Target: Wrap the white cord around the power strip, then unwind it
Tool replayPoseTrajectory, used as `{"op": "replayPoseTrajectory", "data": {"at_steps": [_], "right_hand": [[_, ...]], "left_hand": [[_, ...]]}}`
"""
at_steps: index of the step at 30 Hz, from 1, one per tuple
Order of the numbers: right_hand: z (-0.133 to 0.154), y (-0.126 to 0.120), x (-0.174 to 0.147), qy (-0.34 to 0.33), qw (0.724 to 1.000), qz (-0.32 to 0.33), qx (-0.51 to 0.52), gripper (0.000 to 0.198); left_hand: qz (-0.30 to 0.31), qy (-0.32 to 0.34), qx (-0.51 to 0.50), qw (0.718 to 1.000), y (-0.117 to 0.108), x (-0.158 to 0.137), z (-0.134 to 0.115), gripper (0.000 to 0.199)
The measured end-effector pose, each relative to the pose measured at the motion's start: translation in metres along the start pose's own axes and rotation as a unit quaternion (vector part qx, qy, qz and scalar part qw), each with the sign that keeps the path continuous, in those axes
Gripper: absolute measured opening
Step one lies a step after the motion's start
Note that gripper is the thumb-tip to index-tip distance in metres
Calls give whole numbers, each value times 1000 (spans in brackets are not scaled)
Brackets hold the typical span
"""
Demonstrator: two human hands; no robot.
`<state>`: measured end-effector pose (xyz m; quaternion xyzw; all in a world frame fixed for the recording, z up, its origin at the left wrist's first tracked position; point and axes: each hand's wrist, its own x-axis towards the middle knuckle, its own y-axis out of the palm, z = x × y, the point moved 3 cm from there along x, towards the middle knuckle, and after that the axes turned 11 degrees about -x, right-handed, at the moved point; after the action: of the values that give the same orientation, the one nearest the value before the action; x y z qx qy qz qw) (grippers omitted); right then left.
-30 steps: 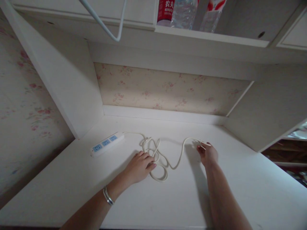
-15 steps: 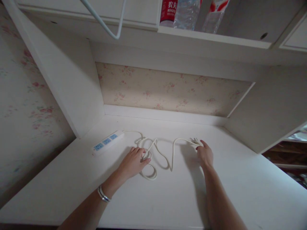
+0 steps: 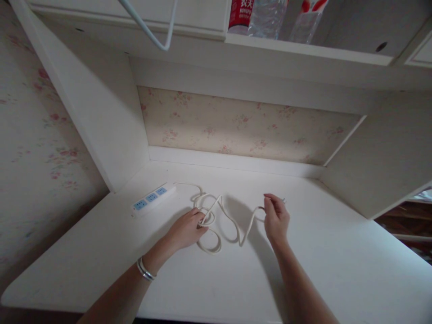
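Note:
A white power strip (image 3: 153,199) with blue socket faces lies at the left of the white desktop. From its far end runs a white cord (image 3: 232,238), lying in loose loops across the middle. My left hand (image 3: 189,228) is closed around part of the looped cord, fingers curled over it. On the other side, my right hand (image 3: 276,219) is closed on the plug end of the cord, held just above the surface. The plug (image 3: 284,200) is mostly hidden behind the fingers; only a bit of its prongs shows beyond them.
Overhead is a shelf (image 3: 310,51) holding several plastic bottles (image 3: 268,18). A pale bent rod (image 3: 158,42) hangs down at the upper left. Side panels (image 3: 87,103) and a low back ledge (image 3: 236,161) bound the desktop (image 3: 202,288).
My right hand has moved left and turned, bringing the plug end with it, so the prongs now point right. The cord beside it has slackened. My left hand stays at the loops.

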<state>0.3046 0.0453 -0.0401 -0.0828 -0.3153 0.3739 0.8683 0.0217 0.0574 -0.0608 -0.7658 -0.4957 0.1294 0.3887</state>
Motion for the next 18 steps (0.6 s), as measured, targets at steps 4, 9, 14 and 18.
{"op": "replayPoseTrajectory", "data": {"at_steps": [4,9,14,18], "right_hand": [[34,26,-36,-260,949,152,-89,29],[42,46,-52,-347,888,243,-177,22],[27,51,-40,-274,884,241,-292,25],[10,53,-35,-225,865,269,-359,31]], "left_hand": [[-66,6,-74,995,-2,5,2,17],[-144,-33,-214,966,-7,12,7,21],[-161,-110,-366,910,-14,10,4,35],[-133,-125,-422,888,-12,8,1,37]]}}
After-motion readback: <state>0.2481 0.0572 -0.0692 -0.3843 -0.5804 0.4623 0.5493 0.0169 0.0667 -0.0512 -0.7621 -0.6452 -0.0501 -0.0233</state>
